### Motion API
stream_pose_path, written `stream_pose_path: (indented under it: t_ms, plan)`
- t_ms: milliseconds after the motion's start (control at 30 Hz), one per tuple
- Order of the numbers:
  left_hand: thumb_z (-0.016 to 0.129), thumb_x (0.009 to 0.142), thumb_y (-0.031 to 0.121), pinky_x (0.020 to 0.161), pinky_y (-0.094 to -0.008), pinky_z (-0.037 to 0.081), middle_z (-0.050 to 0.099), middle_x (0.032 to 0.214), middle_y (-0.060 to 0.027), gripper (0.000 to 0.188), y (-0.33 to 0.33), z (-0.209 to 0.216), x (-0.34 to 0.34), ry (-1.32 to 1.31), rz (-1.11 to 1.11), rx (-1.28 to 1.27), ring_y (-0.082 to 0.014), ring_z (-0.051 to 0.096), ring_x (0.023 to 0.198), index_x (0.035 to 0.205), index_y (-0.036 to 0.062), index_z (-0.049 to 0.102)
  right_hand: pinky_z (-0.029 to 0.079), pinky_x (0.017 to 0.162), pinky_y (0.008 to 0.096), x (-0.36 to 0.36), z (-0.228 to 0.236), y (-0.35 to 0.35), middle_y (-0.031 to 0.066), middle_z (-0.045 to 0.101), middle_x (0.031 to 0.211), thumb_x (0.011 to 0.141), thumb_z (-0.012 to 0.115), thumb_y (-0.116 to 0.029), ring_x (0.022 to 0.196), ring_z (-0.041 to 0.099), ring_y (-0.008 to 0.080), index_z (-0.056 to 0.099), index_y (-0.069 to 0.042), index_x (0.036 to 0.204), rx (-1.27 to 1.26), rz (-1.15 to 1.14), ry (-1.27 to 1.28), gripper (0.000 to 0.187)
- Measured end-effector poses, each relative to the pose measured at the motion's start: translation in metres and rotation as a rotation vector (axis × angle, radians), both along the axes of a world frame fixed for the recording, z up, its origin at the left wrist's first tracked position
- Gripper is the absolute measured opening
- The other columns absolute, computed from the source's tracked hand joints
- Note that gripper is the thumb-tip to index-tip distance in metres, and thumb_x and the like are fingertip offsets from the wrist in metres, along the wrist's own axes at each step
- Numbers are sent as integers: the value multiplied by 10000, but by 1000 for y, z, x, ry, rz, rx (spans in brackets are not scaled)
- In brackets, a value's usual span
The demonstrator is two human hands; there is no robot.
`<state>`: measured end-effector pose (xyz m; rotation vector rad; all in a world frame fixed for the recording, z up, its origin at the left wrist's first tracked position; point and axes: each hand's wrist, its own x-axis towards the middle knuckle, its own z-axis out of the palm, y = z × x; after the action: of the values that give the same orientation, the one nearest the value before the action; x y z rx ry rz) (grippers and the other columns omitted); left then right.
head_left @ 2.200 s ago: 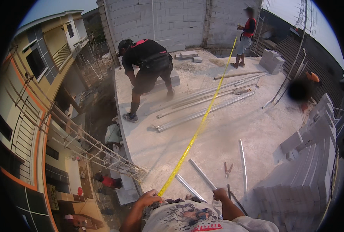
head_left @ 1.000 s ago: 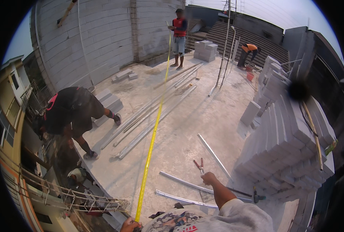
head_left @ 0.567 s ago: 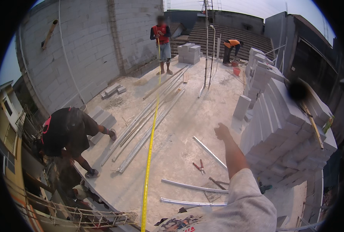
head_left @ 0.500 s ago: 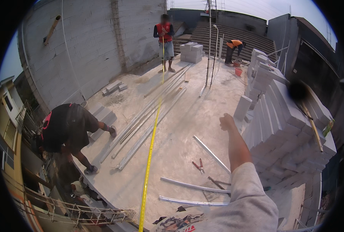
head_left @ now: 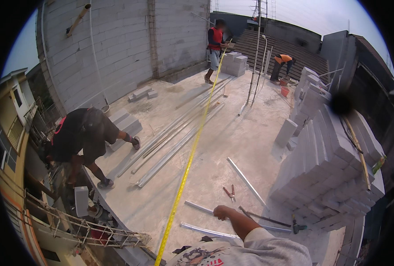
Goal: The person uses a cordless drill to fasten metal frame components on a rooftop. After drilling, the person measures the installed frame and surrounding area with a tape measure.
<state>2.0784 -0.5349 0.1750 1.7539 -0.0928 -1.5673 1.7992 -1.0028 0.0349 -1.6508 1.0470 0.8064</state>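
My right hand (head_left: 222, 212), its fingers curled in, is in front of me above a pale metal profile (head_left: 200, 207) on the concrete floor. Nothing shows in it, and whether it touches the profile I cannot tell. My left hand is out of view. A yellow measuring tape (head_left: 186, 173) stretches from the lower edge, left of my body, to a person in a red vest (head_left: 215, 39) at the far end, who holds it. Close to my right hand are red-handled pliers (head_left: 229, 193), another metal profile (head_left: 248, 182) and a hammer (head_left: 299, 225).
Long metal profiles (head_left: 179, 144) lie left of centre. Tall stacks of pale blocks (head_left: 325, 155) stand at the right. A person in black (head_left: 84, 135) bends over the slab's left edge, near a pale block (head_left: 81, 201). Another person in orange (head_left: 283, 60) stoops by red buckets (head_left: 284, 91).
My right arm has come down and back toward my body from its outstretched position. The person in red has turned and moved the tape's far end. The view has shifted left.
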Motion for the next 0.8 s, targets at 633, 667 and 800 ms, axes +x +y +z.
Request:
stream_pose_path:
  t_ms: [633,667,800]
  plan:
    - [714,827,162,671,-234,486,659,846,-66,377,-39,-55,36,95,-313,-36,-117,620,732,1117,-35,576,554,662,437,-63,47,87,207,705,812,832,467,-184,684,710,303,703,59,844,-314,-37,6,338]
    - [710,829,163,662,-230,483,657,843,-63,379,-47,-58,39,89,-357,-49,-113,616,727,1127,-28,576,554,666,438,-66,48,88,207,707,817,836,467,-189,687,711,302,705,58,846,-322,-49,0,343]
    - [706,826,152,650,-232,486,655,840,-60,334,-70,-58,49,289,-318,-70,-112,616,718,1093,-7,583,560,683,437,-82,46,96,204,712,836,829,473,-194,699,717,301,717,40,839,-314,-29,31,339]
